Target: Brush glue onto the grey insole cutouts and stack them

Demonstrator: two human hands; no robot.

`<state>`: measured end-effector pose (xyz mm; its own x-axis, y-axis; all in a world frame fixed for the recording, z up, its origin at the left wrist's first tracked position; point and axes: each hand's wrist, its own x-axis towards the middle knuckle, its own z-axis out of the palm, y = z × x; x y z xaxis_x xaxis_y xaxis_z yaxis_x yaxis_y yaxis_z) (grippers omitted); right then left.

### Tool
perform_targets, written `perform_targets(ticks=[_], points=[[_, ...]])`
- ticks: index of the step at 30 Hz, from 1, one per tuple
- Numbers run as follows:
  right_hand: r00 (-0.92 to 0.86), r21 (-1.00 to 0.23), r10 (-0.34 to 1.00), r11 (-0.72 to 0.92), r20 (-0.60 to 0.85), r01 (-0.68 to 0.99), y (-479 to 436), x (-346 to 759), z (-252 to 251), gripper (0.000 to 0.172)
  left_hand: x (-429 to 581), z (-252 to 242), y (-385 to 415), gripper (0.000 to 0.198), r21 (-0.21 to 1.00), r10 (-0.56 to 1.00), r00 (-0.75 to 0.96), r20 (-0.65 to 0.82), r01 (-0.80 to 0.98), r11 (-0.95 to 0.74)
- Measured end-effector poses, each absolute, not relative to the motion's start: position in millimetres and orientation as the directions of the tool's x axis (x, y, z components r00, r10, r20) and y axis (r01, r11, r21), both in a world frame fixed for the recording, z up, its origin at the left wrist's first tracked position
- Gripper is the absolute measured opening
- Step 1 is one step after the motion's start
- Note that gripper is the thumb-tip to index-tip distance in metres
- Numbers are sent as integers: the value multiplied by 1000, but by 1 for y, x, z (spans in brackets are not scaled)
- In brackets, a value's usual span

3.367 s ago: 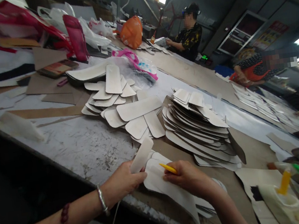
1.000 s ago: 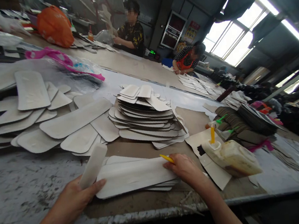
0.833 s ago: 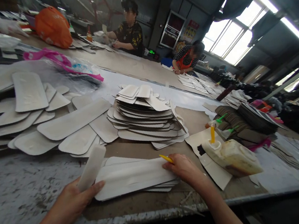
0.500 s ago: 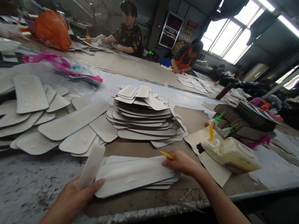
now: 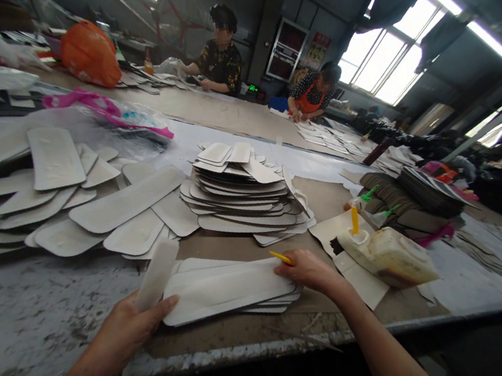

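Note:
Near the table's front edge lies a small stack of long white panels with rounded corners; the top panel (image 5: 225, 288) is level with both hands. My left hand (image 5: 132, 323) is closed around a pale, flexible strip (image 5: 158, 272), whose tail hangs below the table edge. Its thumb rests on the left end of the top panel. My right hand (image 5: 309, 270) grips a thin yellow stick-like tool (image 5: 281, 257), its tip pointing up and left. The fingers of that hand touch the panel's right end. Most of the tool is hidden in the hand.
Behind the hands stands a tall pile of white panels (image 5: 243, 198); more panels (image 5: 126, 199) spread to the left. A stained plastic jug (image 5: 398, 254) with a yellow handle in it lies at right, near dark stacked pieces (image 5: 393, 205). Two people work across the table.
Both hands keep their holds, with the right hand a little further right. The left hand and strip appear slightly further right and higher, along with a small shift of the whole view.

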<state>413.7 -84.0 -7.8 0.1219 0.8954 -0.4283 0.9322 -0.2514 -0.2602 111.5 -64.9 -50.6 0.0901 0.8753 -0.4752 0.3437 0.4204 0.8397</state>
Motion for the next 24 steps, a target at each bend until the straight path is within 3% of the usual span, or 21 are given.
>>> perform_targets(ticks=[9,13,24], points=[[241,-174,937,-290,-253,941,-96,414,-14,30,107,-57,-64,41,853,892,141,-430,386,350],[309,-131,935,-333,-174,934,-105,409,-13,25,108,-56,-66,37,869,908,138,-395,376,321],[271,-95,962,-273,-25,957,-116,394,-19,24,104,-60,-66,44,894,902,183,-390,308,324]])
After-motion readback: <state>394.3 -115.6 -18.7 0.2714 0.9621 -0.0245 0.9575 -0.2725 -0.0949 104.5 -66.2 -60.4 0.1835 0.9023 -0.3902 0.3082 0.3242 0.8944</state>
